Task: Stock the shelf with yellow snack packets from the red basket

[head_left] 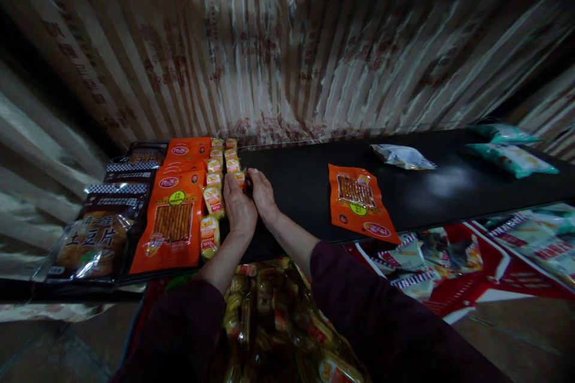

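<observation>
A small yellow-wrapped pack (239,180) is flanked by the left hand (241,209) and the right hand (265,194) on a black shelf (299,191), near the front of the second of two rows. The fingers are held together, lightly bent; whether anything is pinched cannot be told. The rows are bordered by orange snack bags (174,221), and more yellow packs (272,311) are heaped below the shelf's edge.

Left hand (241,209) beside yellow packets (212,201)
</observation>
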`<state>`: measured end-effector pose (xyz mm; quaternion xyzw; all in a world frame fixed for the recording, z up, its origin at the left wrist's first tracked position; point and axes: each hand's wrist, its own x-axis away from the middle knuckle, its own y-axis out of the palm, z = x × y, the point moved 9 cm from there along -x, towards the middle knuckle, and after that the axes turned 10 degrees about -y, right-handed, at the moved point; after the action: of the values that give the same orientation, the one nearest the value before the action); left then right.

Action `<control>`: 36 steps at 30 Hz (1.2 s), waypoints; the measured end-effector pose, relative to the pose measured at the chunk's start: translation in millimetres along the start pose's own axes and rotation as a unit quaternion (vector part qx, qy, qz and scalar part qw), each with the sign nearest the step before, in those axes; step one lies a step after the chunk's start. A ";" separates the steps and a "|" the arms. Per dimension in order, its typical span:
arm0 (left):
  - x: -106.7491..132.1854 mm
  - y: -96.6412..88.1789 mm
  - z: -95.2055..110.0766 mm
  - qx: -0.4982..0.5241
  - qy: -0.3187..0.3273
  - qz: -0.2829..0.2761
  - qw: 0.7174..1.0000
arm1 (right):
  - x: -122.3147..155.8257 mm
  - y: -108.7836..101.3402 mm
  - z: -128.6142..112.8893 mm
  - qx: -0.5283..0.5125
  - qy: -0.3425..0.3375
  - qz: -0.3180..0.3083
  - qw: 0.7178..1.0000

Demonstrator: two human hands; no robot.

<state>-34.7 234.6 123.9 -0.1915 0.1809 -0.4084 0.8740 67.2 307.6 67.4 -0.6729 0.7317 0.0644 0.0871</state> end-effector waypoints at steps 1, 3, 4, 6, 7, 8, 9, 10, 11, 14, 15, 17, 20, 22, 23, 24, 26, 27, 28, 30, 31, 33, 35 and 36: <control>0.2 0.5 0.1 -0.007 -0.001 0.000 1.000 | 0.1 -0.2 0.1 -0.001 0.001 -0.001 1.000; 0.5 0.6 0.4 -0.008 0.001 0.002 1.000 | 0.7 -0.7 -0.5 0.005 0.005 -0.003 1.000; 0.7 0.1 0.7 -0.003 0.004 0.004 1.000 | 1.2 -1.1 -1.1 0.011 0.007 -0.004 1.000; 1.5 -1.1 1.2 0.011 0.011 0.006 1.000 | 2.4 -2.1 -3.1 0.021 0.007 -0.009 1.000; 2.3 -1.6 1.8 0.015 0.015 0.005 1.000 | 3.1 -2.6 -4.2 0.027 0.006 -0.012 1.000; 3.4 -1.9 2.4 0.017 0.019 0.001 1.000 | 3.9 -2.9 -5.1 0.032 0.005 -0.017 0.999; 5.0 -2.2 3.1 0.017 0.022 -0.004 1.000 | 4.7 -3.1 -5.8 0.037 0.004 -0.023 0.999; 7.1 -2.8 3.7 0.016 0.024 -0.009 1.000 | 5.4 -3.4 -6.1 0.043 0.004 -0.028 0.999; 9.6 -3.5 4.4 0.016 0.025 -0.013 0.999 | 6.2 -3.9 -6.1 0.048 0.005 -0.032 0.998; 20.0 -6.4 7.1 0.021 0.028 -0.026 0.999 | 9.1 -6.3 -6.0 0.057 0.011 -0.035 0.998; 24.0 -7.4 8.1 0.024 0.030 -0.030 0.999 | 10.7 -7.5 -6.5 0.058 0.014 -0.033 0.998; 32.5 -9.3 10.2 0.031 0.034 -0.040 0.998 | 15.5 -10.0 -9.0 0.053 0.017 -0.029 0.998; 46.1 -14.5 12.1 0.037 0.034 -0.057 0.997 | 28.7 -14.2 -19.4 0.025 0.014 -0.026 0.999; 57.3 -21.4 14.1 0.039 0.037 -0.069 0.996 | 42.4 -17.3 -33.2 0.004 -0.001 -0.033 0.999; 64.2 -26.2 15.7 0.043 0.042 -0.075 0.995 | 50.8 -19.0 -42.6 -0.004 -0.014 -0.038 0.999; 72.1 -31.7 17.2 0.046 0.049 -0.082 0.994 | 60.6 -20.5 -52.6 -0.006 -0.027 -0.047 0.999; 91.1 -43.4 18.8 0.053 0.060 -0.101 0.992 | 83.9 -24.8 -74.0 -0.014 -0.055 -0.061 0.997; 102.2 -49.2 18.0 0.055 0.061 -0.114 0.990 | 97.4 -26.4 -82.5 -0.019 -0.059 -0.073 0.995; 114.3 -54.7 15.9 0.054 0.059 -0.128 0.988 | 112.1 -28.5 -89.3 -0.021 -0.059 -0.085 0.994; 141.4 -64.0 7.6 0.046 0.048 -0.162 0.985 | 143.9 -35.2 -95.7 0.002 -0.042 -0.106 0.993; 155.9 -67.8 1.2 0.038 0.039 -0.179 0.982 | 160.7 -39.8 -94.8 0.017 -0.026 -0.114 0.993; 185.7 -72.5 -15.8 0.018 0.014 -0.218 0.976 | 195.1 -47.9 -88.5 0.037 0.003 -0.142 0.989; 213.5 -73.9 -35.2 0.002 -0.011 -0.258 0.966 | 226.9 -56.5 -78.1 0.052 0.024 -0.166 0.985; 225.6 -73.6 -44.6 -0.006 -0.021 -0.277 0.960 | 241.3 -60.2 -70.3 0.057 0.044 -0.178 0.981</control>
<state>32.4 5.9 85.0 -0.2475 0.1050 -0.6298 0.7287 105.3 52.6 85.8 -0.7884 0.6060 -0.0233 0.1033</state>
